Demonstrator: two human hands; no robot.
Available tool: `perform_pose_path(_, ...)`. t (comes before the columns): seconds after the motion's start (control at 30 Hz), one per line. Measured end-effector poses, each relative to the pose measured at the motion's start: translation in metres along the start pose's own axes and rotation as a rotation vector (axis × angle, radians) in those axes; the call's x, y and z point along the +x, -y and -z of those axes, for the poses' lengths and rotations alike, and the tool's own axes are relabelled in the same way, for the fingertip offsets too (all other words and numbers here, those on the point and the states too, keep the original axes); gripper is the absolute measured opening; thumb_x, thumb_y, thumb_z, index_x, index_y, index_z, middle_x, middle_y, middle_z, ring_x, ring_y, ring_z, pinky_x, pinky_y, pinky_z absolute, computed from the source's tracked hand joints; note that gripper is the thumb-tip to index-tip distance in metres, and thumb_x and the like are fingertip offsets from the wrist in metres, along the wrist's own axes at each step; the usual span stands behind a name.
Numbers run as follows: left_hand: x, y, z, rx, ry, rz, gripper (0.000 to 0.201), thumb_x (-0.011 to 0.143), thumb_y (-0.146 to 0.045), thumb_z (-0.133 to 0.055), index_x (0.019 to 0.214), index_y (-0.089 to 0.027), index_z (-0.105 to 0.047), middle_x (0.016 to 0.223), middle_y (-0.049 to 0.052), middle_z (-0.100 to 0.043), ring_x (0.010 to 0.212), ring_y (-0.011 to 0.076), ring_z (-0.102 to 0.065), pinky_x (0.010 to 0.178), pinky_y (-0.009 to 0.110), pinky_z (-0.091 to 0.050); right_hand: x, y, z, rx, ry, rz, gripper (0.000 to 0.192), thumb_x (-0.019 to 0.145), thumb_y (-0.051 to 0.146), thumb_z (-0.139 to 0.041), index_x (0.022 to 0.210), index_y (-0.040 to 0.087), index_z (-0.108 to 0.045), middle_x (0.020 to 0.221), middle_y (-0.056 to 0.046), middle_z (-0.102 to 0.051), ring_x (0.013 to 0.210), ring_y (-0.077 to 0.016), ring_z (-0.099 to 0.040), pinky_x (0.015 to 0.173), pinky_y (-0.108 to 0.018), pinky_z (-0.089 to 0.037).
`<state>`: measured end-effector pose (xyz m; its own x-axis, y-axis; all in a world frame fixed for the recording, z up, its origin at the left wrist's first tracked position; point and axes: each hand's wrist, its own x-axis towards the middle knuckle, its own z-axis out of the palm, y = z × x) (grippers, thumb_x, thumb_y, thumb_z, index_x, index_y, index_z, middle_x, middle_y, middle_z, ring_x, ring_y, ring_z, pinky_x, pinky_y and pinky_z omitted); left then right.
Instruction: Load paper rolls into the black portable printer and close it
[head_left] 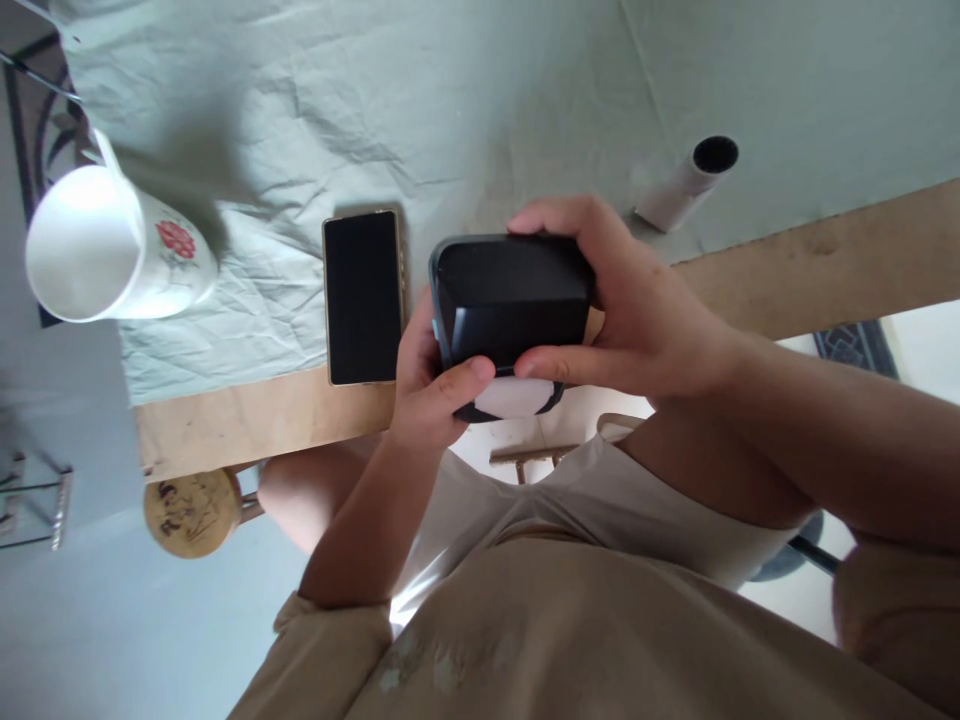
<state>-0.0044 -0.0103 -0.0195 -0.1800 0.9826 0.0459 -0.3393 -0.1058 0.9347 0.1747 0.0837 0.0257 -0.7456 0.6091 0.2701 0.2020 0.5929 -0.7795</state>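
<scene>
Both my hands hold a black, box-like object (517,300) with rounded corners, just above the table's near edge. A pale, rounded patch shows on its lower side, and a small light-blue bit on its left side. What kind of thing it is, I cannot tell. My left hand (431,395) grips its lower left corner, thumb on the front. From the right, my right hand (622,290) wraps round it, with the thumb along its lower edge and the fingers over the top. Left of the object lies a smartphone (362,298) with a dark screen and a gold-coloured rim.
A white mug (161,250) with a red flower stands at the table's left end. To the right is a white tube (679,190) with a dark opening. A wrinkled pale-green cloth (480,110) covers the wooden table (262,425). Below sits a round stool (191,512).
</scene>
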Motion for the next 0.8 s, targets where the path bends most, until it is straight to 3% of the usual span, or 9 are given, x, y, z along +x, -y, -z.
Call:
perform_pose_path(0.13,0.004,-0.002,-0.008,-0.041,0.059,0.005,0.044,0.086,-0.051,-0.071,0.120,-0.024,-0.071,0.111,0.006,-0.073,0.112,0.0263,-0.070,0.088,0.033,-0.061,-0.003,-0.008,0.000,-0.034,0.016,-0.045,0.073,0.086,0.068,-0.058,0.137,0.020,-0.036,0.141,-0.008,-0.052,0.123,-0.0163,-0.056,0.107,-0.032,-0.052)
perform_pose_path(0.27,0.008,-0.001,-0.016,-0.077,-0.084,0.120,0.049,0.093,-0.064,-0.055,0.112,-0.023,-0.073,0.110,0.007,-0.075,0.129,0.0281,-0.063,0.105,0.036,-0.056,-0.004,-0.015,0.002,-0.121,0.014,-0.112,0.080,0.085,0.073,-0.055,0.142,0.019,-0.038,0.143,-0.011,-0.052,0.130,-0.0200,-0.055,0.111,-0.036,-0.051)
perform_pose_path(0.37,0.009,0.001,-0.017,-0.050,-0.188,0.171,0.049,0.094,-0.064,-0.054,0.109,-0.022,-0.073,0.110,0.006,-0.076,0.132,0.0275,-0.061,0.108,0.037,-0.055,-0.004,-0.013,0.005,-0.193,-0.021,-0.081,0.078,0.087,0.071,-0.053,0.142,0.018,-0.042,0.142,-0.012,-0.052,0.132,-0.0209,-0.053,0.112,-0.037,-0.052)
perform_pose_path(0.5,0.010,0.002,-0.014,-0.019,-0.214,0.139,0.048,0.093,-0.063,-0.057,0.112,-0.020,-0.073,0.118,0.005,-0.075,0.132,0.0276,-0.061,0.110,0.037,-0.054,-0.008,-0.008,0.008,-0.263,-0.048,0.052,0.060,0.094,0.059,-0.048,0.139,0.019,-0.043,0.139,-0.010,-0.055,0.131,-0.0183,-0.053,0.115,-0.039,-0.050)
perform_pose_path(0.7,0.012,0.000,-0.007,-0.065,-0.191,0.161,0.037,0.098,-0.052,-0.056,0.104,-0.020,-0.075,0.112,0.002,-0.076,0.128,0.0244,-0.064,0.110,0.034,-0.054,-0.012,-0.007,0.007,-0.278,-0.003,0.102,0.077,0.089,0.071,-0.050,0.147,0.023,-0.035,0.146,-0.010,-0.050,0.136,-0.0205,-0.051,0.119,-0.040,-0.049)
perform_pose_path(0.8,0.013,-0.001,-0.010,-0.078,-0.179,0.173,0.040,0.098,-0.054,-0.054,0.102,-0.020,-0.075,0.116,0.003,-0.075,0.133,0.0257,-0.061,0.107,0.035,-0.056,-0.010,-0.007,0.012,-0.290,-0.038,0.171,0.074,0.088,0.066,-0.056,0.144,0.020,-0.040,0.142,-0.012,-0.051,0.136,-0.0202,-0.051,0.116,-0.039,-0.051)
